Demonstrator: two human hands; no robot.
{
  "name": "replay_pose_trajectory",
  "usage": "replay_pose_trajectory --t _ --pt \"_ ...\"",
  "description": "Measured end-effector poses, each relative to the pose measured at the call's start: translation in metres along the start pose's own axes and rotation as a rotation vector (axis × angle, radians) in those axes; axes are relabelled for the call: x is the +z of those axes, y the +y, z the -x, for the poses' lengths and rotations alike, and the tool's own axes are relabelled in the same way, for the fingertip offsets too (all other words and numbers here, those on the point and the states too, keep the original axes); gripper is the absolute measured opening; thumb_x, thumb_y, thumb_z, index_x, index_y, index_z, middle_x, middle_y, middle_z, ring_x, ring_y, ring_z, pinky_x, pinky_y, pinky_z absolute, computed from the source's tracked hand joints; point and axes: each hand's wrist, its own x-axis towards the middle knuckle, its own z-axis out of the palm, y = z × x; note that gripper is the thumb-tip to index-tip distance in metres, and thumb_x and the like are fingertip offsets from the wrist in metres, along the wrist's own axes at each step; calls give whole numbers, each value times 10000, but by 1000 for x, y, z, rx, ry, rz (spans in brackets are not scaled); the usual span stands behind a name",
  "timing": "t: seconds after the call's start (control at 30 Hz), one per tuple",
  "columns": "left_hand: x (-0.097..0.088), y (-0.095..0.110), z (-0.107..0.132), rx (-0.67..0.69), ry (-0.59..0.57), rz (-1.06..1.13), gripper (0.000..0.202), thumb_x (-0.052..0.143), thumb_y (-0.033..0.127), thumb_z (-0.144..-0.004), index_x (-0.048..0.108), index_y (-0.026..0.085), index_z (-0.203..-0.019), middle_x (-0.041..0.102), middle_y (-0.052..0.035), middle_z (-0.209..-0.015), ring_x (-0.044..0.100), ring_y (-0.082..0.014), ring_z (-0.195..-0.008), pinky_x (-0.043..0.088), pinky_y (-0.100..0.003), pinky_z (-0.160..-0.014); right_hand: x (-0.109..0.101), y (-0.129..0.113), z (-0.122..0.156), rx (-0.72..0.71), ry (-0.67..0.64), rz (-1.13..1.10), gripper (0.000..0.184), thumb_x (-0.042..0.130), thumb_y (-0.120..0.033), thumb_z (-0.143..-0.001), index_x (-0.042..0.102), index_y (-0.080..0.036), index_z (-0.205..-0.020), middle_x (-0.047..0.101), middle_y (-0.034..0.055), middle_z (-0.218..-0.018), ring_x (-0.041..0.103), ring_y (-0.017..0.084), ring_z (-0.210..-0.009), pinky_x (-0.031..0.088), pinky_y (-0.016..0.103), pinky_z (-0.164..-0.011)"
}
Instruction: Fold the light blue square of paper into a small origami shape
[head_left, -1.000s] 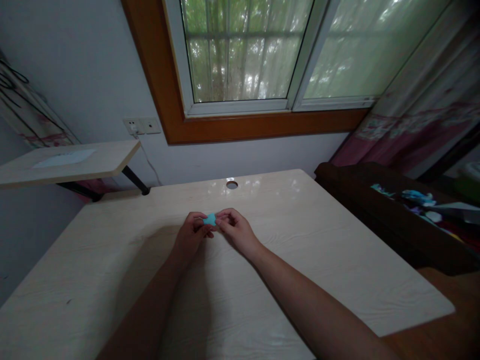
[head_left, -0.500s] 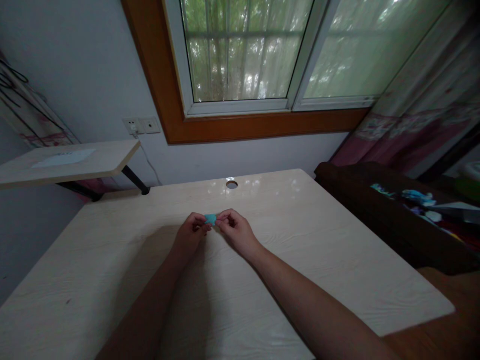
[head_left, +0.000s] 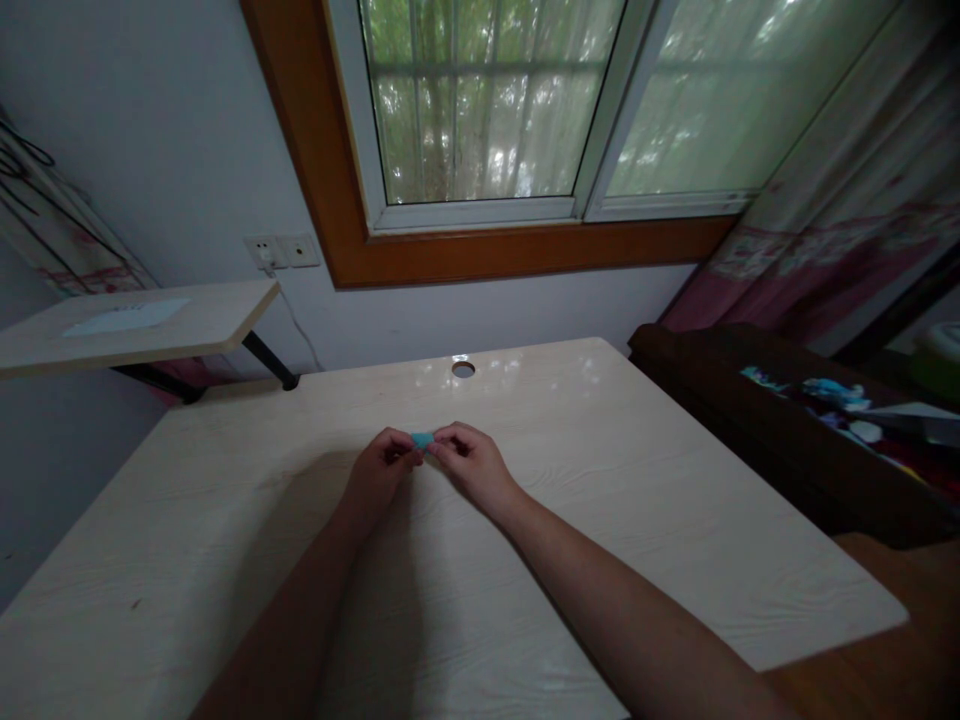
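A small turquoise piece (head_left: 422,439), perhaps folded paper, is pinched between both of my hands above the middle of a pale wooden desk (head_left: 225,500). My left hand (head_left: 381,468) grips its left side with curled fingers. My right hand (head_left: 469,462) pinches its right side with thumb and fingertips. Most of the piece is hidden by my fingers.
A round cable hole (head_left: 463,369) lies near the desk's far edge below a window. A second small table (head_left: 135,320) with a sheet on it stands at the left by a wall socket (head_left: 283,251). A dark wooden bed frame (head_left: 780,430) with clutter borders the right.
The turquoise piece shows less between my fingers than one second ago; my fingertips have closed in on it. Both hands stay in nearly the same place.
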Motion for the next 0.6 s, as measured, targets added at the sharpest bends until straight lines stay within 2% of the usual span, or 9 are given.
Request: replay_pose_trajectory --t 0.2,0.3,0.47,0.6 --pt "2 2 1 15 7 124 377 746 296 -724 509 200 -1002 617 34 -742 631 -134 -642 489 -259 -639 -1 -3 0 -35 3 64 146 662 -340 -805 689 -197 -806 579 7 -721 494 139 -641 382 250 -587" --pt "3 3 1 22 -16 111 387 726 300 -747 532 194 -1064 587 41 -715 617 -129 -652 487 -258 -658 -1 1 0 -51 -4 69 144 653 -338 -816 686 -197 -810 572 3 -715 488 136 -636 372 250 -585" --pt "-1 3 1 -17 -44 -46 200 685 340 -775 630 178 -879 631 8 -715 598 -144 -686 457 -251 -660 -1 5 -1 -68 -10 88 149 652 -341 -822 683 -196 -804 567 -2 -705 488 134 -631 359 245 -573" --pt "-3 2 2 -31 -39 -154 228 667 397 -782 656 175 -735 638 7 -680 574 -146 -660 421 -242 -621 -1 6 -1 -69 -9 127 152 651 -340 -825 684 -197 -788 582 5 -709 503 141 -641 372 247 -581"
